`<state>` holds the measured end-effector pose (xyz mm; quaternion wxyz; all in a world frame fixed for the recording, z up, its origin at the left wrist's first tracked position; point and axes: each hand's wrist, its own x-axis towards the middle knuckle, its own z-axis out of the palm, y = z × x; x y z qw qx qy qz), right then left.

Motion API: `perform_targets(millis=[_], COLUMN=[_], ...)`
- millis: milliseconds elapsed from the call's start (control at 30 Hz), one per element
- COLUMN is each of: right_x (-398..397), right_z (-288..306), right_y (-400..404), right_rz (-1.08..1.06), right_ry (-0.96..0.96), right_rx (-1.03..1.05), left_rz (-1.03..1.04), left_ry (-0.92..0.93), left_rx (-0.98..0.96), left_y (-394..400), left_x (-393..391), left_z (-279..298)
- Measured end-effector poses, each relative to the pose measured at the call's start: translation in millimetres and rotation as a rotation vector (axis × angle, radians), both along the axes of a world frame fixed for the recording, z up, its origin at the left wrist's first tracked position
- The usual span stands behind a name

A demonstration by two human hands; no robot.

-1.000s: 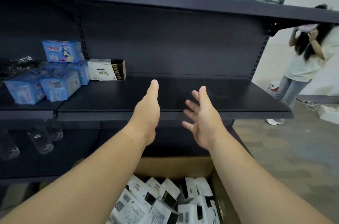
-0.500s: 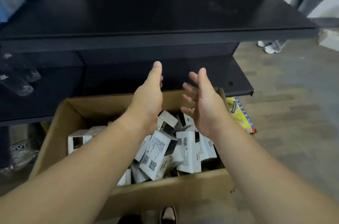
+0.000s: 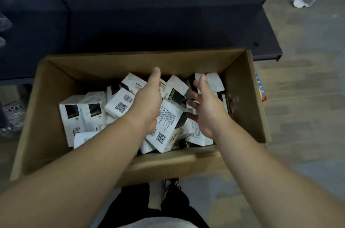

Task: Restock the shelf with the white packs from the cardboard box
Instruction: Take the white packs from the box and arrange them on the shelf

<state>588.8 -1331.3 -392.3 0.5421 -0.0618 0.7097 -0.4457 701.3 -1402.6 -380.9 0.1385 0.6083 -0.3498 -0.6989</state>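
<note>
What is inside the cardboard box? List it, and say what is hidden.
The cardboard box holds a loose heap of white packs with black panels. The left hand and right hand, both open, cover the middle ones. The bottom of the box is hidden.

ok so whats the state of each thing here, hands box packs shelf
left hand: open, fingers straight, over the packs, holding nothing
right hand: open, fingers spread, over the packs, holding nothing
cardboard box: open at the top, on the floor, holding many packs
white packs: jumbled, lying at mixed angles; two at the left stand side by side
shelf: the lowest board behind the box, no white pack on the part in view
</note>
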Motion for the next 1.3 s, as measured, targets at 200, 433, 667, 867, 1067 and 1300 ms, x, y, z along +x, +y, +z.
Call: perform_targets(millis=[200, 433, 667, 867, 1067, 1300], right_x=[-2.8, -4.4, -7.5, -3.4, -0.2, 7.0], right_z=[-33.4, -54.9, -71.0, -76.2, -73.9, -69.3], right_y=[-3.9, -10.5, -6.5, -1.6, -0.3, 7.1], right_rz=[-0.011, 0.036, 0.104, 0.147, 0.219, 0.305], right_ry=[-0.02, 0.01, 0.054, 0.032, -0.019, -0.136], right_rx=[0.075, 0.166, 0.286, 0.301, 0.238, 0.141], left_rz=[-0.004, -0.05, -0.093, -0.15, -0.217, -0.339], left_ry=[-0.064, -0.109, -0.197, -0.186, -0.294, -0.463], left_rx=[0.082, 0.129, 0.168, 0.139, -0.007, -0.122], left_y=[2.4, 12.6, 12.5, 9.0, 1.7, 3.8], left_x=[-1.3, -1.9, -2.9, -2.6, 2.6, 13.2], left_z=[-38.2, -63.7, -85.8, -83.8, -77.9, -73.8])
